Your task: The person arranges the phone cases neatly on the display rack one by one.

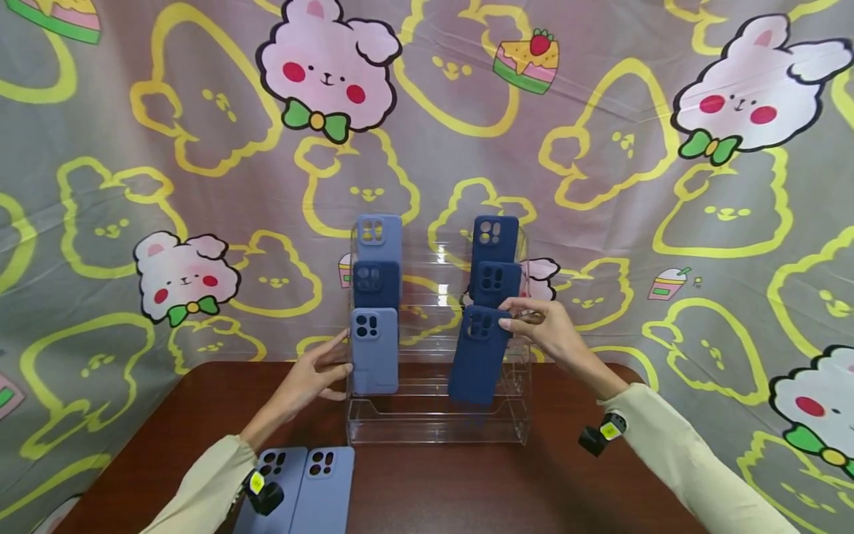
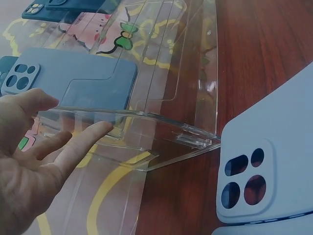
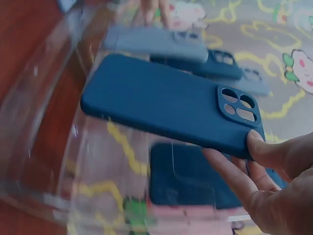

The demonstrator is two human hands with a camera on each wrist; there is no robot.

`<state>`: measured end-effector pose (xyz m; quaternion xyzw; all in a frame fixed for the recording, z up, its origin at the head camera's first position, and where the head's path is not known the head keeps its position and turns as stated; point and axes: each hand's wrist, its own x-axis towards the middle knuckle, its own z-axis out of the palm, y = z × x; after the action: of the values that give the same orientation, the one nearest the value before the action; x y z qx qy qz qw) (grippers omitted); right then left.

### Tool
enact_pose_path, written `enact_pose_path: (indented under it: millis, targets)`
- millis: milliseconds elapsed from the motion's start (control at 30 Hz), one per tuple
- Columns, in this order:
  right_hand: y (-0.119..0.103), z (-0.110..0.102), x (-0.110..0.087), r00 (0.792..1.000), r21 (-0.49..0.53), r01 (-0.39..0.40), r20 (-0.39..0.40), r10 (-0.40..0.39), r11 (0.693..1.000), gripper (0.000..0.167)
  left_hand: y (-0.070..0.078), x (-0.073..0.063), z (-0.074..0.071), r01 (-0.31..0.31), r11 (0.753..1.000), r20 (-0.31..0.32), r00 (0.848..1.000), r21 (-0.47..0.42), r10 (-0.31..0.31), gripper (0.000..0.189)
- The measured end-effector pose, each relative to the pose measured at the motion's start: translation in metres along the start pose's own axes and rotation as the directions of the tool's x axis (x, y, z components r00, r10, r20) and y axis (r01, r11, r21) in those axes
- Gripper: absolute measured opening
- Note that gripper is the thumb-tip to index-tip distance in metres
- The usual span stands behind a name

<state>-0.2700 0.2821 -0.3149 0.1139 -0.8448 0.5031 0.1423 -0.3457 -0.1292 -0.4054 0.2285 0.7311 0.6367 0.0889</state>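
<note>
In the head view my right hand (image 1: pixel 557 337) pinches a dark blue phone case (image 1: pixel 477 367) by its upper right edge, thumb and fingers near the camera cutout. The case tilts in front of the right column of a clear acrylic display stand (image 1: pixel 437 432); the right wrist view shows its plain back (image 3: pixel 156 98). At the stand's left side is my left hand (image 1: pixel 308 380), its fingers loosely spread at the clear side edge. Close by stands a light blue phone case (image 1: pixel 375 363) in the left column; in the left wrist view the fingers hold nothing.
Above it in the left column are a dark blue case (image 1: pixel 376 280) and a light blue case (image 1: pixel 390 237). Two dark blue cases (image 1: pixel 494 236) fill the right column's upper tiers. More light blue cases (image 1: pixel 325 493) lie front left on the brown table (image 1: pixel 567 475), before a patterned cloth.
</note>
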Motion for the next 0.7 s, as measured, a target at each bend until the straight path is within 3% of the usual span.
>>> enact_pose_path:
  millis: [333, 500, 700]
  targets:
    - [0.006, -0.014, 0.010, 0.994, -0.077, 0.076, -0.072, -0.082, 0.994, 0.027, 0.003, -0.001, 0.000, -0.009, 1.000, 0.014, 1.000, 0.008, 0.009, 0.074]
    - [0.006, -0.016, 0.014, 0.982, -0.098, 0.156, -0.094, -0.165, 0.983, 0.025, 0.004, -0.001, 0.000, -0.017, 1.000, 0.008, 1.000, 0.023, 0.017, 0.074]
    - [0.015, -0.013, 0.010, 0.989, -0.144, 0.132, -0.049, -0.140, 0.981, 0.025, 0.004, -0.002, 0.001, -0.012, 1.000, 0.003, 1.000, 0.026, 0.012, 0.073]
